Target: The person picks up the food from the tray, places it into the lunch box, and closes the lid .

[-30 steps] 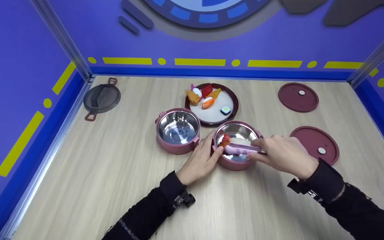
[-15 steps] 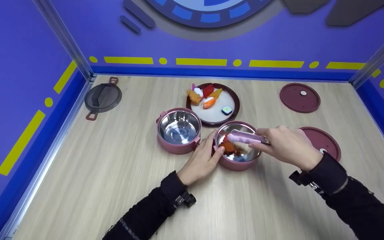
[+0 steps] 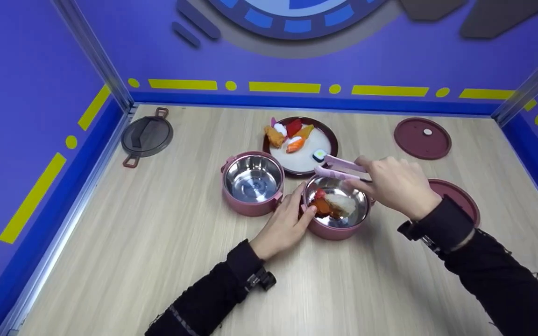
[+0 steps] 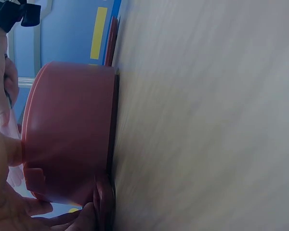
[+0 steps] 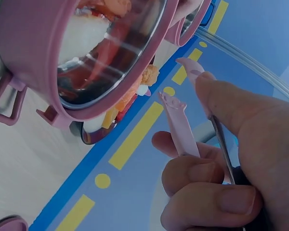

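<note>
Pink tongs (image 3: pixel 336 174) jutting beyond gripping right hand (image 3: pixel 395 184), tips (image 3: pixel 319 171) parted, left hand (image 3: pixel 284 228) spread against right pot (image 3: pixel 334 232)

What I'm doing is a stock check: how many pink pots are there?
2. The left pot stands near the plate, with nothing in it; the right pot holds food, with the left hand against its side.

Blue walls (image 3: pixel 437 60) with yellow dashes (image 3: pixel 284 87)

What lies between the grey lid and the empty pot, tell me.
Bare tabletop alone separates the grey lid from the empty pot; the head view shows it.
</note>
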A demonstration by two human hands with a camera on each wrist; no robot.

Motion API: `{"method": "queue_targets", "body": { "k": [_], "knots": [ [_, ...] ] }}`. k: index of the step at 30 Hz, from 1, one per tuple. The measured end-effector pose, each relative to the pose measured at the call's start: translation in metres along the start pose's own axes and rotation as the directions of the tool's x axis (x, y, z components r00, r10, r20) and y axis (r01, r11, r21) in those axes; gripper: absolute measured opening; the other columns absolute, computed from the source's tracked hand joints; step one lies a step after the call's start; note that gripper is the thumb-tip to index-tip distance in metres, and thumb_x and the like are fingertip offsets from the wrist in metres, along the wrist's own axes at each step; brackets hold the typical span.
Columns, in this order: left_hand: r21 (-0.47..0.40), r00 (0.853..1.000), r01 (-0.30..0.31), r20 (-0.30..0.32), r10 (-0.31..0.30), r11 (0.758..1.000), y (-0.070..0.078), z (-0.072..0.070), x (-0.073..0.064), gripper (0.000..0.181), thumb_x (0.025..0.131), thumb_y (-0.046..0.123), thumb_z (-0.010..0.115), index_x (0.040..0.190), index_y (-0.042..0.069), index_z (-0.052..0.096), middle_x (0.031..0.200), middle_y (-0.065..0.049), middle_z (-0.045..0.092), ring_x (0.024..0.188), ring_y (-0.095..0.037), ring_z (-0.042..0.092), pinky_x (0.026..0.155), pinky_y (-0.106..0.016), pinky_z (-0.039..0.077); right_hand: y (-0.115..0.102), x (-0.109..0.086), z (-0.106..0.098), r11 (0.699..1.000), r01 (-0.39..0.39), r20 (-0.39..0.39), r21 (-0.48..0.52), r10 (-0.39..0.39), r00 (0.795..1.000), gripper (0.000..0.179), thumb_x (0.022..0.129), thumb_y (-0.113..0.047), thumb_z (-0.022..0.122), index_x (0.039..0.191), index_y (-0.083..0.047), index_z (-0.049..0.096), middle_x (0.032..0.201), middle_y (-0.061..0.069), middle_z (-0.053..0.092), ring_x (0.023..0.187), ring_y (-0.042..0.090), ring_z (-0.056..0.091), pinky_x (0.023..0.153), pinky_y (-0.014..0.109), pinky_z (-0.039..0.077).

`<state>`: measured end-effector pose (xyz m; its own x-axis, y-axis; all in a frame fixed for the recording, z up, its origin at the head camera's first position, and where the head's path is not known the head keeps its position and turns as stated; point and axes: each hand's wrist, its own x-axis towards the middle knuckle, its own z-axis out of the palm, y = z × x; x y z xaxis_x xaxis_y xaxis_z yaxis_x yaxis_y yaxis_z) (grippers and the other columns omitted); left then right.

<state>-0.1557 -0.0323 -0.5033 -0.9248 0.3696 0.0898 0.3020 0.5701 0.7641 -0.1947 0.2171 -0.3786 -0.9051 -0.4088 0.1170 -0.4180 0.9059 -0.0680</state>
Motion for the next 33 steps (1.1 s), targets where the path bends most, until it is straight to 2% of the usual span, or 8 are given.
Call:
{"method": "queue_targets", "body": {
  "k": [7, 13, 16, 20, 21, 24, 26, 33],
  "knots": [
    [0.001, 1.000, 0.006, -0.001, -0.006, 1.000, 0.000, 0.000, 0.000, 0.069, 0.111, 0.042, 0.045, 0.166, 0.007, 0.024, 0.160, -0.025, 0.043, 0.150, -0.037, 0.042, 0.125, -0.051, 0.035, -0.002, 0.020, 0.002, 0.999, -0.019, -0.026, -0.042, 0.018, 1.000, 0.053, 0.094, -0.056, 0.072, 0.117, -0.008, 0.072, 0.069, 0.015, 0.067, 0.052, 0.032, 0.056, 0.039, 0.042, 0.039],
    [-0.016, 0.997, -0.062, -0.044, 0.061, 0.998, -0.009, 0.006, 0.001, 0.070, 0.111, 0.047, 0.041, 0.164, 0.004, 0.026, 0.155, -0.029, 0.047, 0.145, -0.041, 0.047, 0.121, -0.056, 0.040, -0.002, 0.037, 0.007, 0.996, -0.036, -0.050, -0.079, 0.032, 0.998, 0.055, 0.093, -0.057, 0.073, 0.116, -0.008, 0.071, 0.072, 0.018, 0.069, 0.055, 0.038, 0.060, 0.041, 0.048, 0.043],
    [0.007, 0.994, -0.088, -0.067, 0.089, 0.996, -0.020, 0.014, 0.005, 0.071, 0.111, 0.051, 0.038, 0.164, 0.004, 0.027, 0.154, -0.028, 0.048, 0.144, -0.040, 0.049, 0.119, -0.055, 0.043, -0.002, 0.046, 0.010, 0.995, -0.031, -0.077, -0.093, 0.024, 0.997, 0.051, 0.092, -0.055, 0.075, 0.113, -0.008, 0.070, 0.070, 0.017, 0.068, 0.053, 0.038, 0.060, 0.042, 0.049, 0.044],
    [0.005, 0.995, -0.077, -0.060, 0.077, 0.997, -0.017, 0.013, 0.005, 0.070, 0.111, 0.047, 0.042, 0.164, 0.003, 0.027, 0.156, -0.028, 0.047, 0.145, -0.039, 0.047, 0.120, -0.054, 0.042, -0.002, 0.058, 0.015, 0.994, -0.016, -0.116, -0.107, 0.004, 0.993, 0.049, 0.091, -0.052, 0.078, 0.107, -0.007, 0.068, 0.068, 0.017, 0.066, 0.052, 0.040, 0.060, 0.042, 0.050, 0.044],
    [-0.006, 0.997, -0.063, -0.049, 0.063, 0.998, -0.012, 0.009, 0.003, 0.070, 0.111, 0.046, 0.043, 0.164, 0.003, 0.027, 0.157, -0.028, 0.046, 0.146, -0.039, 0.046, 0.121, -0.055, 0.040, -0.002, 0.061, 0.017, 0.994, -0.011, -0.120, -0.111, -0.002, 0.993, 0.049, 0.091, -0.051, 0.078, 0.107, -0.006, 0.068, 0.068, 0.018, 0.066, 0.053, 0.040, 0.061, 0.042, 0.051, 0.045],
    [-0.019, 0.999, -0.036, -0.024, 0.035, 0.999, -0.002, 0.002, 0.000, 0.069, 0.111, 0.043, 0.045, 0.164, 0.001, 0.027, 0.159, -0.027, 0.044, 0.149, -0.038, 0.044, 0.124, -0.053, 0.037, -0.002, 0.070, 0.020, 0.993, -0.003, -0.113, -0.122, -0.011, 0.994, 0.048, 0.090, -0.049, 0.079, 0.106, -0.005, 0.067, 0.070, 0.020, 0.066, 0.056, 0.043, 0.063, 0.043, 0.053, 0.047],
    [-0.012, 0.999, -0.032, -0.021, 0.031, 0.999, -0.001, 0.001, 0.001, 0.069, 0.111, 0.042, 0.045, 0.163, 0.000, 0.027, 0.159, -0.027, 0.044, 0.148, -0.038, 0.044, 0.124, -0.052, 0.037, -0.002, 0.076, 0.022, 0.991, -0.003, -0.100, -0.131, -0.010, 0.995, 0.048, 0.091, -0.048, 0.080, 0.105, -0.005, 0.066, 0.072, 0.021, 0.068, 0.059, 0.044, 0.064, 0.045, 0.055, 0.048],
    [-0.006, 0.995, -0.084, -0.058, 0.084, 0.996, -0.020, 0.014, 0.006, 0.074, 0.111, 0.051, 0.041, 0.164, 0.002, 0.026, 0.159, -0.025, 0.044, 0.149, -0.037, 0.044, 0.124, -0.051, 0.037, -0.006, 0.093, 0.031, 0.987, 0.011, -0.102, -0.159, -0.028, 0.994, 0.046, 0.089, -0.046, 0.082, 0.096, -0.004, 0.064, 0.073, 0.019, 0.068, 0.063, 0.043, 0.066, 0.050, 0.056, 0.052]
  ]
}}
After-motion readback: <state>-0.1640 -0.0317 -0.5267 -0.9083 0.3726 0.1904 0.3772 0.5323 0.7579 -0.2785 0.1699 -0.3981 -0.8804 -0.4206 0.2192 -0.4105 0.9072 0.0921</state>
